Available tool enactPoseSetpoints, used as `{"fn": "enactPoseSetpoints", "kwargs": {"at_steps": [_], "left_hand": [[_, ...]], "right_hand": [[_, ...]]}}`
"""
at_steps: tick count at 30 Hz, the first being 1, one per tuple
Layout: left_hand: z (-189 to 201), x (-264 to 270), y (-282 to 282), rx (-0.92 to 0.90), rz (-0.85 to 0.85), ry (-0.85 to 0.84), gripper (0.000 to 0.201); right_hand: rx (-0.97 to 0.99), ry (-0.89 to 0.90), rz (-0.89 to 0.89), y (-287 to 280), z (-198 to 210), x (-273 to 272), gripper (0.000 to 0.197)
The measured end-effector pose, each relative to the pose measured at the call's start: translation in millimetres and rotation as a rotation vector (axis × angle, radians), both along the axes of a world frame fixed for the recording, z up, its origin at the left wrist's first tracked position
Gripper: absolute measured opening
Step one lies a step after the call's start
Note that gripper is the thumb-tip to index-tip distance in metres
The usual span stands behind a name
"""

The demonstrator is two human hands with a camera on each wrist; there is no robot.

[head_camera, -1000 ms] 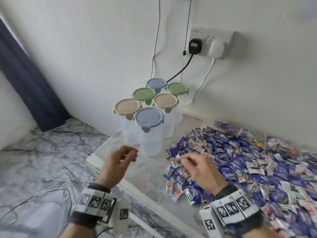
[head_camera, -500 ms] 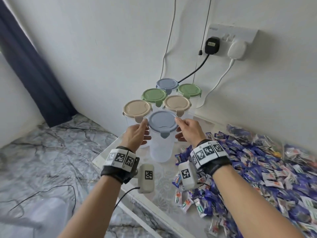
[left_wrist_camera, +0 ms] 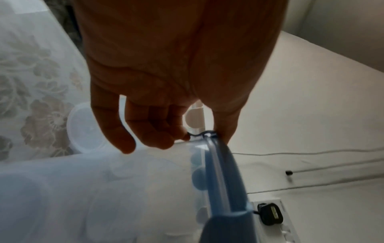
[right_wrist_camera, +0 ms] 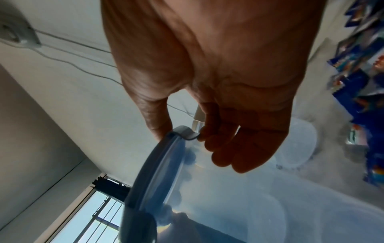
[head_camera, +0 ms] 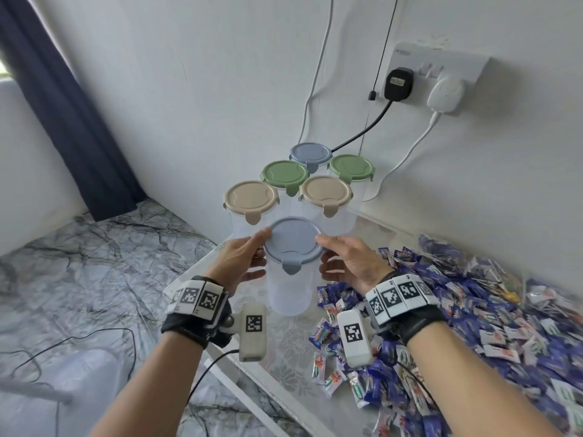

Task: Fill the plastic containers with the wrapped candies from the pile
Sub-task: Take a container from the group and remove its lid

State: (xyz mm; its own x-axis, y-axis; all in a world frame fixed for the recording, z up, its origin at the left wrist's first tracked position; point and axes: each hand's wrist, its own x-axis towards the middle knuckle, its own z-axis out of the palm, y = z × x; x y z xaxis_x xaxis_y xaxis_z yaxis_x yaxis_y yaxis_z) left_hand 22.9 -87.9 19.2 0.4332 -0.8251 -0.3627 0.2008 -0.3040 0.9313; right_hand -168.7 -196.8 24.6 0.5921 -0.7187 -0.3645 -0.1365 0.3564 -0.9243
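The left hand (head_camera: 241, 263) and right hand (head_camera: 350, 263) pinch opposite edges of the blue lid (head_camera: 293, 241), thumbs on its rim, fingers (left_wrist_camera: 145, 131) curled under the side clips. The lid sits on a clear container (head_camera: 288, 291) standing upright at the near edge of the table (head_camera: 284, 351). Just behind it stand 5 more lidded containers (head_camera: 325, 197): 2 beige, 2 green, 1 blue. The candies (head_camera: 473, 310) lie in a heap to the right, the nearest just beside the held container. A socket (head_camera: 438, 74) with 2 plugs is on the wall.
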Motion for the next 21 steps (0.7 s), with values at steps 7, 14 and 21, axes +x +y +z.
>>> {"fn": "enactPoseSetpoints", "kwargs": {"at_steps": [7, 14, 21], "left_hand": [[-2, -5, -2, -0.096, 0.074, -0.150, 0.026], [-9, -5, 10, -0.226, 0.124, 0.025, 0.055], [-7, -8, 20, -0.075, 0.094, -0.224, 0.050]], "right_hand": [[-0.272, 0.041, -0.120, 13, -7, 8, 0.023], [-0.384, 0.061, -0.064, 11, -5, 0, 0.061], [-0.333, 0.079, -0.028, 10, -1, -2, 0.040]]}}
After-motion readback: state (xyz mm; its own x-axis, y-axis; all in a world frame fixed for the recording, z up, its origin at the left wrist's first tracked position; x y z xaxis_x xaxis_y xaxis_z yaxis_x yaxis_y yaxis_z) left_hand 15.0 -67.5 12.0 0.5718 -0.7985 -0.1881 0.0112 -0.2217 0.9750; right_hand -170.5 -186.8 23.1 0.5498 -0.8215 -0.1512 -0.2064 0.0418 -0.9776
